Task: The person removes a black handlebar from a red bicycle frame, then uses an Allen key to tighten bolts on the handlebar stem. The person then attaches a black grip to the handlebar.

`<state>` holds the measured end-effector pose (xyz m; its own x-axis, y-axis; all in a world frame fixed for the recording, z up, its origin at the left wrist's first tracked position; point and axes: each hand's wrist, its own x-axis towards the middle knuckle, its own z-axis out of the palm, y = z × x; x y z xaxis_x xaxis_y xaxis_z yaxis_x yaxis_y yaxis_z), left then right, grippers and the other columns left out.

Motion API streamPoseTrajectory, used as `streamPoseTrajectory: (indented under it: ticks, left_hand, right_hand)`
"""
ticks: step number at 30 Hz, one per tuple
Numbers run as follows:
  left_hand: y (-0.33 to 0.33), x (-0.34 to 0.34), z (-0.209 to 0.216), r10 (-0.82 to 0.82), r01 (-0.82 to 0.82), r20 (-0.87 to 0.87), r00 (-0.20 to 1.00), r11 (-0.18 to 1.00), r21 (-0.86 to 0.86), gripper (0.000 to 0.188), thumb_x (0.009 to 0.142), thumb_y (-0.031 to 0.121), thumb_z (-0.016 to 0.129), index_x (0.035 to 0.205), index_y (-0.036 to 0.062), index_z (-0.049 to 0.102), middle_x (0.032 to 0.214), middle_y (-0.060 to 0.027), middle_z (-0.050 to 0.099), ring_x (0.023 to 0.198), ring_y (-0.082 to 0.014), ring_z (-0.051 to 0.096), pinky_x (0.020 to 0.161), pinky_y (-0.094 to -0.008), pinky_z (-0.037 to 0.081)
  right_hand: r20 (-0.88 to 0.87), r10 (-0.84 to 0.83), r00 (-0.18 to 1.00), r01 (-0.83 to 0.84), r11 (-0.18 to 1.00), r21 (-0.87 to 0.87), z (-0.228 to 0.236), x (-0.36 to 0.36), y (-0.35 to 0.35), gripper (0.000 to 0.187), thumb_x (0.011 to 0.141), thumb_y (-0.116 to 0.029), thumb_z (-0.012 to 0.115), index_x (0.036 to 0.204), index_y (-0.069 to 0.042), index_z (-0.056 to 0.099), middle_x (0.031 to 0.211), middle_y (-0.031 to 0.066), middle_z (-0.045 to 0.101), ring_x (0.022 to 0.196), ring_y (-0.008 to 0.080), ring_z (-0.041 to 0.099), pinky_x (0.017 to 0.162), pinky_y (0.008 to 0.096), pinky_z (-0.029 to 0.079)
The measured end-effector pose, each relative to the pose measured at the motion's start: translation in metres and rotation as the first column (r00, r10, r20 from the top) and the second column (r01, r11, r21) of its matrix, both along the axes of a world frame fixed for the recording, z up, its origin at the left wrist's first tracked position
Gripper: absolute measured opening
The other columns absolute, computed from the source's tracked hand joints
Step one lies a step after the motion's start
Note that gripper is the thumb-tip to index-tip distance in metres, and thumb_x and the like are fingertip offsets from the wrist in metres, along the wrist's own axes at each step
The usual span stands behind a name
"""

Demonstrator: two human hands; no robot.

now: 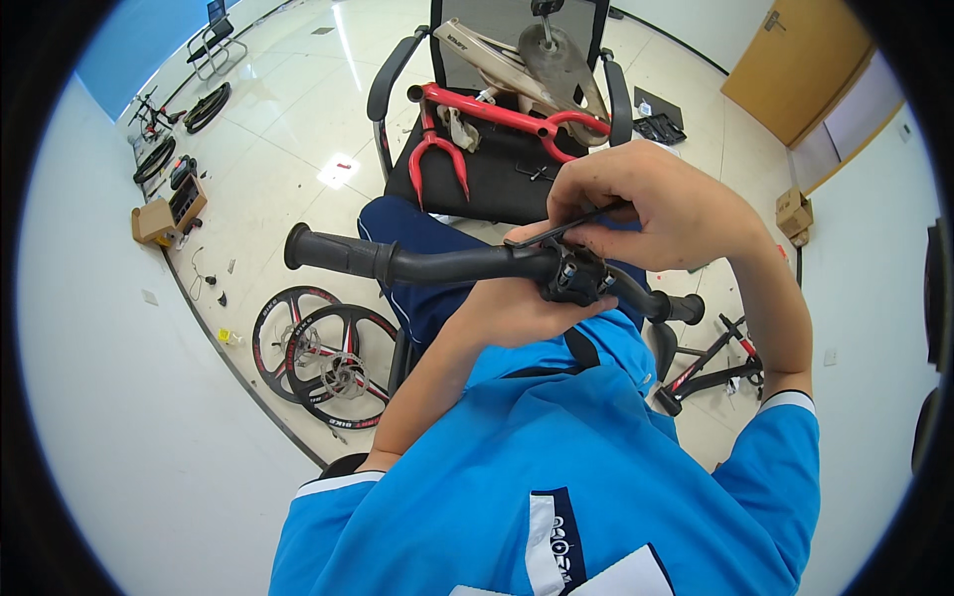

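Note:
A black bicycle handlebar (457, 264) lies across my lap, with a rubber grip at each end. At its middle sits a black stem clamp (576, 283) with silver bolts showing on its face. My left hand (527, 313) is closed around the stem from below; its fingers are partly hidden behind the bar. Above the clamp, my right hand (651, 194) pinches a dark hex key (545, 236). One end of the key points left over the bar. Whether its other end sits in a bolt is hidden by my fingers.
Ahead stands a black office chair (402, 184) bearing a red frame and fork (487, 109) and a beige frame (487, 55). Two spoked wheels (343, 368) lie at left, a black-and-red frame (706, 372) at right. Cartons (154, 221) and more bike parts line the left wall.

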<state>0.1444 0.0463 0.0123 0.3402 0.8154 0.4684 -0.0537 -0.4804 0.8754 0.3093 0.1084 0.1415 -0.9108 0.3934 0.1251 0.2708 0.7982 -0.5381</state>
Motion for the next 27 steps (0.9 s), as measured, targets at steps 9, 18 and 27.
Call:
streamPoseTrajectory:
  ticks: [9,18,27]
  left_hand:
    - [0.000,0.003,-0.005,0.004,0.001,0.087,0.996,0.998,-0.055,0.043,0.070,0.024,0.086,0.099,0.0026,0.062,0.079,-0.0074,0.067,0.073,-0.0190,0.066,0.069,-0.0331,0.052]
    - [0.001,-0.002,0.007,-0.011,0.012,0.051,0.999,1.000,-0.012,0.042,0.068,0.018,0.088,0.098,0.0015,0.062,0.078,-0.0057,0.065,0.071,-0.0140,0.062,0.065,-0.0290,0.050]
    - [0.004,-0.001,-0.014,0.054,-0.057,0.125,0.991,0.998,0.019,0.047,0.067,0.022,0.089,0.097,0.0006,0.061,0.080,-0.0063,0.066,0.072,-0.0126,0.064,0.065,-0.0275,0.051]
  right_hand:
    - [-0.094,-0.024,0.995,0.011,0.990,-0.143,-0.005,0.002,0.002,0.017,0.075,-0.005,0.067,0.091,0.000,0.065,0.080,0.0073,0.066,0.067,0.0141,0.060,0.064,0.0264,0.051]
    - [-0.167,0.186,0.968,-0.144,0.962,0.233,-0.003,-0.002,0.010,0.019,0.063,0.001,0.073,0.081,-0.003,0.069,0.075,0.0059,0.068,0.067,0.0202,0.065,0.061,0.0276,0.052]
    - [-0.182,-0.079,0.980,0.059,0.992,-0.113,-0.004,-0.004,0.007,0.010,0.083,-0.005,0.068,0.091,0.000,0.070,0.075,0.0032,0.062,0.062,0.0097,0.057,0.053,0.0214,0.043]
